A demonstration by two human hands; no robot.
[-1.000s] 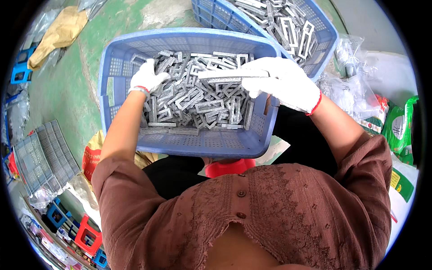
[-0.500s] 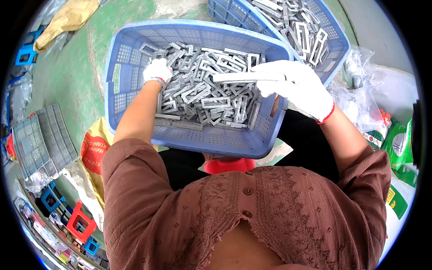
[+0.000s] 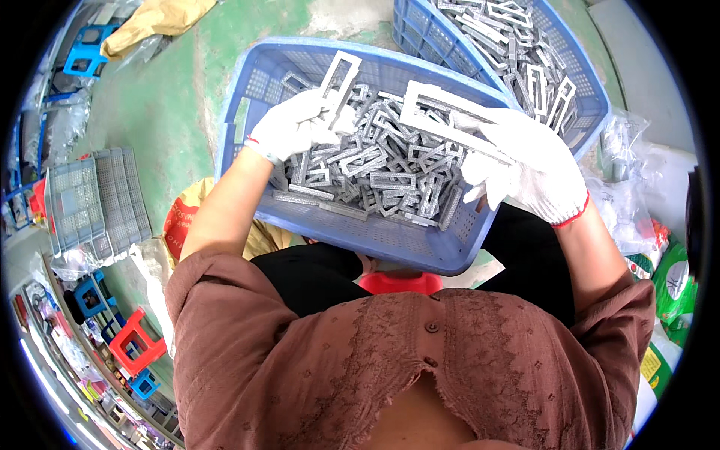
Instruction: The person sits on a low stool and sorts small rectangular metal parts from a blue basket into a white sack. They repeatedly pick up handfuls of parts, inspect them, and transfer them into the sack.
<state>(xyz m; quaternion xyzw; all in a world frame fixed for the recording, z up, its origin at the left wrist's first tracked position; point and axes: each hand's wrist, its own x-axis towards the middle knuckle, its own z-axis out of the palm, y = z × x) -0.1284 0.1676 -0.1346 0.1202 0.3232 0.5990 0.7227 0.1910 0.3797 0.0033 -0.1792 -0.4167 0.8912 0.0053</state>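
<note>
White knit gloves cover both of my hands. My left hand [image 3: 304,124] is closed on a grey rectangular metal frame [image 3: 340,75], which it raises above the left part of a blue plastic basket [image 3: 360,249]. In my right hand [image 3: 529,161] is a metal frame piece [image 3: 409,105], pale and rectangular, held tilted over the basket's right side; whether it is one frame or several together I cannot tell. Beneath both hands lies a jumbled heap of similar grey metal frames [image 3: 371,161]. The gloves hide parts of the held pieces.
A second blue basket [image 3: 427,37] of grey frames stands beyond, at the right. Grey mesh crates [image 3: 101,202] sit on the green floor at left, near a red stool [image 3: 136,341] and a yellow sack [image 3: 195,202]. Clear plastic bags [image 3: 622,172] lie at right.
My left hand has come up out of the heap with a metal frame. My right hand has turned its piece, so its rectangular opening now shows. The whole view has shifted slightly.
</note>
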